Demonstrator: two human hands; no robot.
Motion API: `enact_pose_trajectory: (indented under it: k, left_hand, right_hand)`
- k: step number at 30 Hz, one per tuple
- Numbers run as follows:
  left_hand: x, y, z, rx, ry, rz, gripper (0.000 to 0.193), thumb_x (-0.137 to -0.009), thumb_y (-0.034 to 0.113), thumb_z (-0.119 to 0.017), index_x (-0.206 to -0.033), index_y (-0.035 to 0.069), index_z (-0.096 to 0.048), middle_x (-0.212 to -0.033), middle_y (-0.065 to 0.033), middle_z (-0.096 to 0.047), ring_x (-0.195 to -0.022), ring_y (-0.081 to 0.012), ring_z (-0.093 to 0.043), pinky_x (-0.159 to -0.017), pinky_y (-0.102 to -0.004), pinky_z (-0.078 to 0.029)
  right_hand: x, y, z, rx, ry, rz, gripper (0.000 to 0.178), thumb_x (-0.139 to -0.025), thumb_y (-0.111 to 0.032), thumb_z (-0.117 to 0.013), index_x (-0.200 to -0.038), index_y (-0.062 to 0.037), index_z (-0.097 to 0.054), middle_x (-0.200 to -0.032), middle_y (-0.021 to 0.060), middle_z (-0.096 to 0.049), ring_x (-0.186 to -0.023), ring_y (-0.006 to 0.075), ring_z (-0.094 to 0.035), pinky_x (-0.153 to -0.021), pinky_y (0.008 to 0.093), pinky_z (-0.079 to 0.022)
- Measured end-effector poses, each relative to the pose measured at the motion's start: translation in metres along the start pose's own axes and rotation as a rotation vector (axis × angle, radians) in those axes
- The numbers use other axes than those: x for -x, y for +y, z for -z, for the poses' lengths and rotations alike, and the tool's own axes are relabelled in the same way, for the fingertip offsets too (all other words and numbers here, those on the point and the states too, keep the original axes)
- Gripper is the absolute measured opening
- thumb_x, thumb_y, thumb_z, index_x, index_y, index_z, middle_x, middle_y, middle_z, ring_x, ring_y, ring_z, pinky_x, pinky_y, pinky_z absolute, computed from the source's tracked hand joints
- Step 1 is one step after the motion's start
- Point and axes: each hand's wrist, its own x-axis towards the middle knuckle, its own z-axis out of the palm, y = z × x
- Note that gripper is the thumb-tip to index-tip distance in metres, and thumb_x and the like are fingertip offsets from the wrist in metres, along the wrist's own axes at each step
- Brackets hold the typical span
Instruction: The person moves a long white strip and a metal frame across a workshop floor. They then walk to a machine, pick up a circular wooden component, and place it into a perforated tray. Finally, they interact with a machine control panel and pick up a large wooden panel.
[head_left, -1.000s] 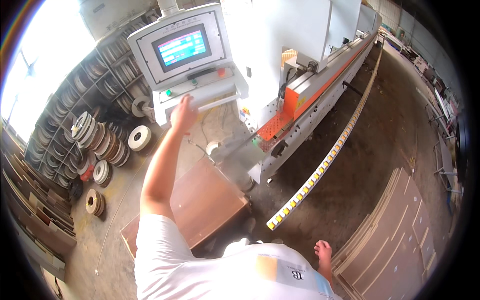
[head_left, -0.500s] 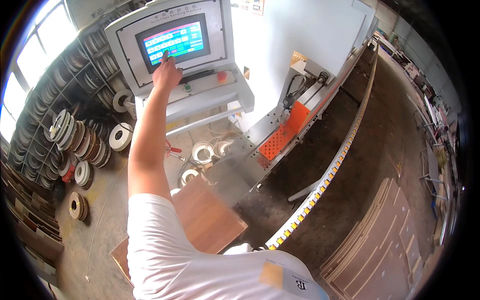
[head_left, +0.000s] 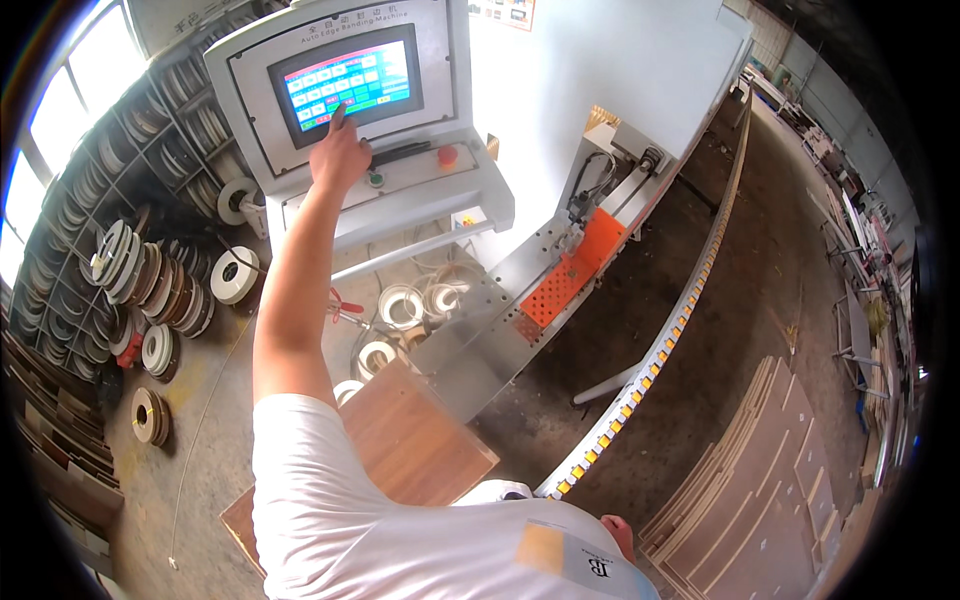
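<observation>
My left hand (head_left: 340, 160) reaches up to the control panel (head_left: 248, 120) with its index finger stretched out against the lower part of the lit touchscreen (head_left: 385, 82). The other fingers look curled, and the hand holds nothing. Below the screen, near that wrist, are a green button (head_left: 376, 180) and a red knob (head_left: 447, 156). A sliver of my right hand (head_left: 618, 534) shows at the lower right beside my shirt, close to a stack of boards; most of its fingers are hidden.
A roller rail (head_left: 640, 385) runs along the machine bed with its orange perforated plate (head_left: 570, 275). A brown board (head_left: 415, 435) lies before me. Rolls of edge banding (head_left: 150, 265) crowd the left. Stacked panels (head_left: 750, 480) stand at the right.
My left fingertip has shifted slightly to the right on the screen. Part of my right hand has come into view at the lower right. The camera view has moved a little.
</observation>
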Motion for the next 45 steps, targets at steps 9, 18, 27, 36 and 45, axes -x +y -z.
enact_pose_trajectory:
  k: [9,18,27,36,45]
  left_hand:
    - [-0.016,0.031,-0.003,0.000,-0.061,-0.061,0.049,-0.089,0.024,-0.059,-0.135,0.008,-0.058,-0.168,-0.0080,-0.033,-0.118,-0.0357,-0.067,-0.091,-0.0477,-0.057]
    - [-0.028,0.048,-0.009,0.011,-0.048,-0.068,0.048,-0.091,0.025,-0.059,-0.135,0.007,-0.059,-0.166,-0.0063,-0.037,-0.119,-0.0344,-0.066,-0.092,-0.0474,-0.057]
    - [0.068,0.058,0.021,0.107,-0.145,-0.295,0.041,-0.094,0.029,-0.062,-0.131,0.011,-0.063,-0.152,-0.0046,-0.053,-0.113,-0.0320,-0.068,-0.091,-0.0459,-0.056]
    - [0.095,0.014,0.023,0.261,-0.091,-0.115,0.038,-0.092,0.028,-0.065,-0.126,0.012,-0.066,-0.142,-0.0042,-0.061,-0.107,-0.0322,-0.069,-0.089,-0.0450,-0.056]
    - [0.292,-0.037,-0.014,0.783,-0.470,0.206,0.022,-0.099,0.015,-0.065,-0.086,-0.002,-0.070,-0.071,-0.0045,-0.067,-0.062,-0.0100,-0.065,-0.057,-0.0278,-0.052]
  right_hand:
    - [-0.015,0.065,-0.003,0.300,0.033,0.083,0.028,-0.091,-0.023,-0.069,-0.101,0.0025,-0.075,-0.082,0.0034,-0.072,-0.073,0.0101,-0.063,-0.066,0.0289,-0.052]
    - [-0.012,0.051,-0.003,0.307,0.021,0.054,0.029,-0.091,-0.024,-0.070,-0.101,0.0024,-0.075,-0.083,0.0037,-0.072,-0.074,0.0105,-0.064,-0.066,0.0289,-0.052]
    - [-0.015,0.049,0.004,0.292,-0.009,0.093,0.029,-0.090,-0.024,-0.070,-0.102,0.0023,-0.075,-0.083,0.0041,-0.072,-0.074,0.0109,-0.065,-0.067,0.0290,-0.053]
    - [-0.011,-0.008,0.000,0.024,-0.039,0.011,0.035,-0.092,-0.032,-0.070,-0.108,-0.0016,-0.076,-0.093,0.0109,-0.076,-0.085,0.0169,-0.070,-0.077,0.0352,-0.056]
    - [-0.030,0.059,0.002,0.441,-0.014,0.225,0.029,-0.090,-0.027,-0.070,-0.105,-0.0034,-0.076,-0.089,0.0105,-0.075,-0.083,0.0177,-0.071,-0.073,0.0373,-0.056]
